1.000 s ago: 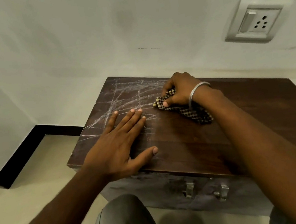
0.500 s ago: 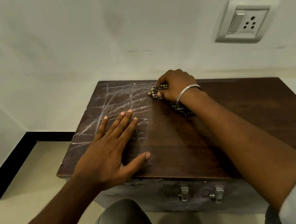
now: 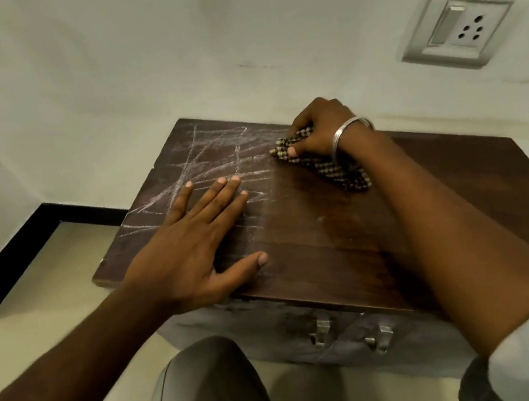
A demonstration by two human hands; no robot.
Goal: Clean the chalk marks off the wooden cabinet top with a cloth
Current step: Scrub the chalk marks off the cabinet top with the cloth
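A dark wooden cabinet top fills the middle of the head view. White chalk marks criss-cross its left part; the right part looks plain. My right hand, with a metal bangle on the wrist, is shut on a bunched checkered cloth and presses it onto the wood near the far edge, at the right border of the chalk. My left hand lies flat with fingers spread on the near left part, over some marks.
The cabinet stands against a pale wall bearing a switch and socket plate. Two metal handles sit on the cabinet front. My knee in grey trousers is just below. A black skirting runs along the floor at left.
My right hand has slid the cloth away from me toward the far edge, then held there. My left hand has stayed flat in place. The camera shifted slightly.
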